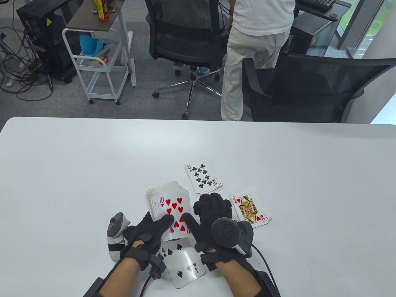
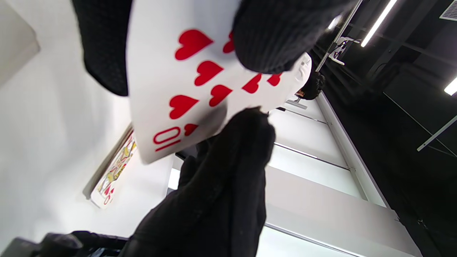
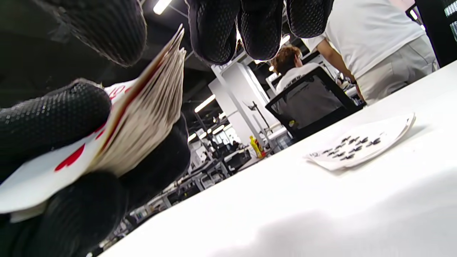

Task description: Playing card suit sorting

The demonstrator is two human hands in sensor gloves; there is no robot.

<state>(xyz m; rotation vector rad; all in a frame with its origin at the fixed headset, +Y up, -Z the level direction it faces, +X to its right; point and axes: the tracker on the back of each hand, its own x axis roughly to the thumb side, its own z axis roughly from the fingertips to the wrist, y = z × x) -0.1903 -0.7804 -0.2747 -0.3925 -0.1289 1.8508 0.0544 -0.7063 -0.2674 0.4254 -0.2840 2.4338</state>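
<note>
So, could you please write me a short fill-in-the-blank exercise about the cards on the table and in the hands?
1. The top card of the deck in the left hand is the ten of ____.
2. The card lying alone farthest from the person is the ten of ____.
3. The four of spades lies on the table between the two ____.
4. To the right of the right hand, the top card of the small pile is the ____ of hearts.

Missing words: hearts; clubs; wrists; queen
</note>
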